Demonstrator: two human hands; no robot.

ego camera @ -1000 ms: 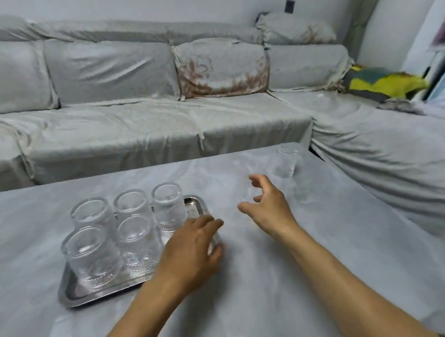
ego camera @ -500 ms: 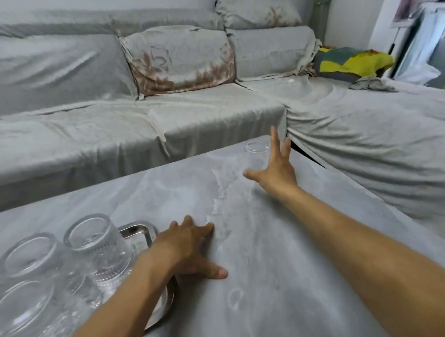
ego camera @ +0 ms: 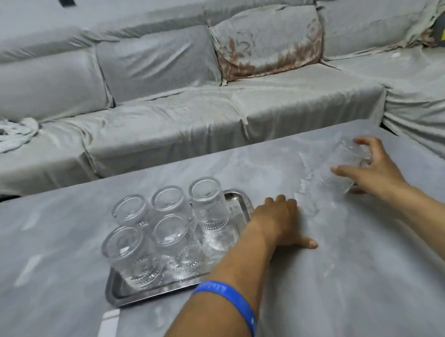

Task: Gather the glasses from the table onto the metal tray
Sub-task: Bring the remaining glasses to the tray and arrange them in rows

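Observation:
A metal tray [ego camera: 155, 293] lies on the grey table [ego camera: 351, 277], left of centre. Several clear ribbed glasses [ego camera: 209, 210] stand on it, mouths down. My left hand [ego camera: 281, 224] rests flat on the table against the tray's right edge, fingers spread, holding nothing. A blue wristband sits on that forearm. At the table's right side my right hand [ego camera: 371, 171] grips one more clear glass [ego camera: 344, 162], tilted and lifted off the surface.
A grey covered sofa [ego camera: 187, 113] wraps the table's far and right sides. A crumpled cloth [ego camera: 5, 133] lies on the sofa at left. The table's far right corner [ego camera: 379, 124] is close to my right hand.
My right hand, open and reaching toward the glass at the table's far corner before, has taken hold of it and drawn it back toward me. My left hand stays by the tray.

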